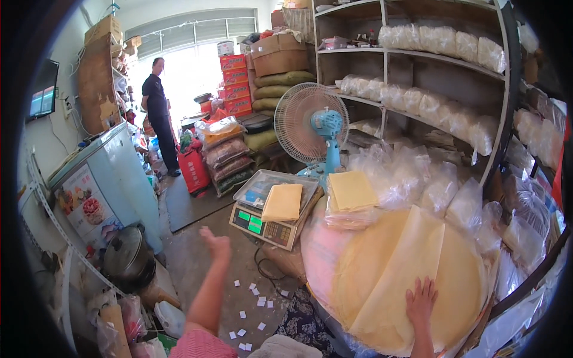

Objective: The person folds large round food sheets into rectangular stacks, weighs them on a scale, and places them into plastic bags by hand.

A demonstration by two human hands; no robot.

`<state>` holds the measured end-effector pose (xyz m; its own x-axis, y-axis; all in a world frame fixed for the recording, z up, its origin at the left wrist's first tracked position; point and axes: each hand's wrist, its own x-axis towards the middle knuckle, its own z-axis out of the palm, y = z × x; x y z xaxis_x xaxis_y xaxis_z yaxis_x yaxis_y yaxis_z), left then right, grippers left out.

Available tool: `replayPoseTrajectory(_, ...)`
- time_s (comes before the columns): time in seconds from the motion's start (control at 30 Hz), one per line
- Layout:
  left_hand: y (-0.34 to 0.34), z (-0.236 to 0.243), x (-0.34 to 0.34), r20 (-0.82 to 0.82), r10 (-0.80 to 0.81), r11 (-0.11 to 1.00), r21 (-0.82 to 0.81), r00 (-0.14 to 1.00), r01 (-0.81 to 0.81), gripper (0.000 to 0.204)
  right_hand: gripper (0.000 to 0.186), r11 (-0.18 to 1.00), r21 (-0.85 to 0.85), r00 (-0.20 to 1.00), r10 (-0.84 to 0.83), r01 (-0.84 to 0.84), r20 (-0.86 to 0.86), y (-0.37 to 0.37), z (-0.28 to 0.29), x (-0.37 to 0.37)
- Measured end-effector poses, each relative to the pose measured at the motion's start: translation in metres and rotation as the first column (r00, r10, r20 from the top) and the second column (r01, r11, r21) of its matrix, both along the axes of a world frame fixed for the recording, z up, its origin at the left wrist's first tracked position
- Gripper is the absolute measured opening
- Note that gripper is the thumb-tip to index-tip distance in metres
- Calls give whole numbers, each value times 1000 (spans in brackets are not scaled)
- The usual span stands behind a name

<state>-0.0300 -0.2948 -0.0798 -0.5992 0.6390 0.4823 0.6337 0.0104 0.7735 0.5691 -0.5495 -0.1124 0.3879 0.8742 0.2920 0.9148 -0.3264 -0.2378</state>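
My right hand [421,301] lies flat, fingers spread, on a stack of large, thin, round yellow sheets [358,268] that look like bean curd skin. The top sheet [400,262] is partly folded over, its straight edges running across the stack. My left hand [216,243] is raised over the floor to the left, fingers apart and holding nothing. A folded yellow sheet [283,203] rests on the pan of a digital scale [262,230] with a lit green display. More folded sheets [352,192] are piled on clear plastic at the stack's far edge.
A blue standing fan [325,125] is behind the scale. Shelves [418,53] at the right carry bagged goods. A person [158,116] in dark clothes stands at the far left. A lidded black pot [126,256] is near the blue cabinet [113,173]; small white squares [255,292] litter the floor.
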Motion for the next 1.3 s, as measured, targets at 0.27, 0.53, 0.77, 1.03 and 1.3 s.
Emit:
replayPoseTrajectory(0.27, -31, -3, -139, 129, 443, 890, -180, 887, -419, 91, 56, 998, -46, 999, -32, 31, -12, 11, -2, 7)
replayPoseTrajectory(0.53, -18, -33, -43, -48, 15, 993, -118, 999, -20, 87, 56, 999, -37, 1000, -27, 26, -8, 13, -2, 3)
replayPoseTrajectory(0.77, -65, -7, 142, 47, -614, 770, -182, 788, 611, 71, 56, 999, -40, 999, -35, 35, -14, 8, -3, 5)
replayPoseTrajectory(1.03, -140, -22, 302, -267, -960, 151, -218, 90, 964, 66, 56, 999, -26, 999, -30, 29, -24, 12, -3, 5)
replayPoseTrajectory(1.3, -167, -39, 364, -451, -862, -83, -330, -234, 940, 61, 55, 999, 43, 1000, -25, 24, 1, 14, -3, 5)
